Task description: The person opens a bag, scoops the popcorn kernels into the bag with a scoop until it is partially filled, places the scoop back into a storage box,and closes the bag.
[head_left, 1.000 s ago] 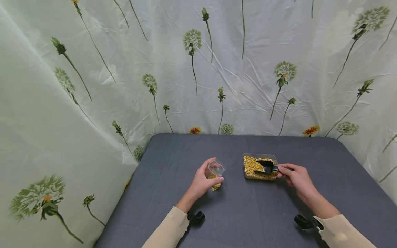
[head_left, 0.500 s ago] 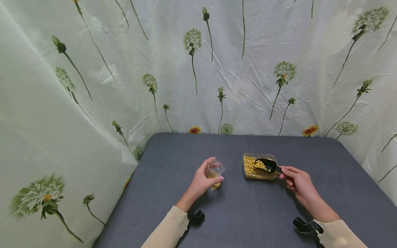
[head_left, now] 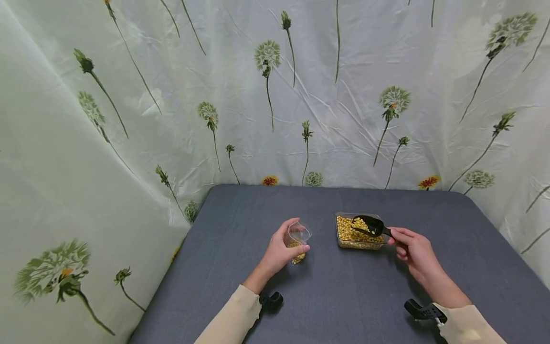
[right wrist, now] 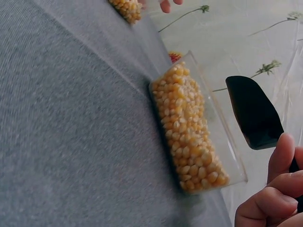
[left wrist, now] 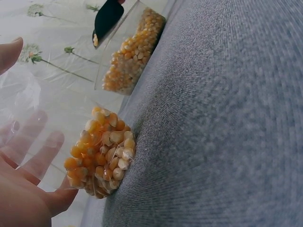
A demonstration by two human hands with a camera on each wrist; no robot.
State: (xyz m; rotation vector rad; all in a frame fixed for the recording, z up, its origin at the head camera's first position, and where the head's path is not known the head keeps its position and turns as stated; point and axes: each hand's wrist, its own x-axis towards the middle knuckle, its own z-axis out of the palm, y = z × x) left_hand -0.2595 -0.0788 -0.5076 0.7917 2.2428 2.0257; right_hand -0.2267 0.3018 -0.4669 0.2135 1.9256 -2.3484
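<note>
My left hand (head_left: 275,251) holds a clear plastic bag (head_left: 301,234) by its opened mouth, thumb on the near side and fingers behind. Yellow corn kernels (left wrist: 102,153) fill the bag's lower part, which stands on the table in the left wrist view. With its thumb and fingers, my right hand (head_left: 417,255) grips the handle of a black scoop (head_left: 377,227). Kernels lie heaped in the scoop, which is raised over a clear rectangular container (right wrist: 221,125) of corn. In the right wrist view the scoop's underside shows above the container's rim, apart from it.
A dark grey cloth covers the table (head_left: 335,296). Behind it and along the left hangs a pale curtain (head_left: 240,86) printed with dandelions. Black straps (head_left: 423,311) sit at both wrists. The container stands to the right of the bag, with a gap between them.
The scoop has come up out of the corn with kernels in it, now tilted upward over the container. My left hand and the bag have stayed in place.
</note>
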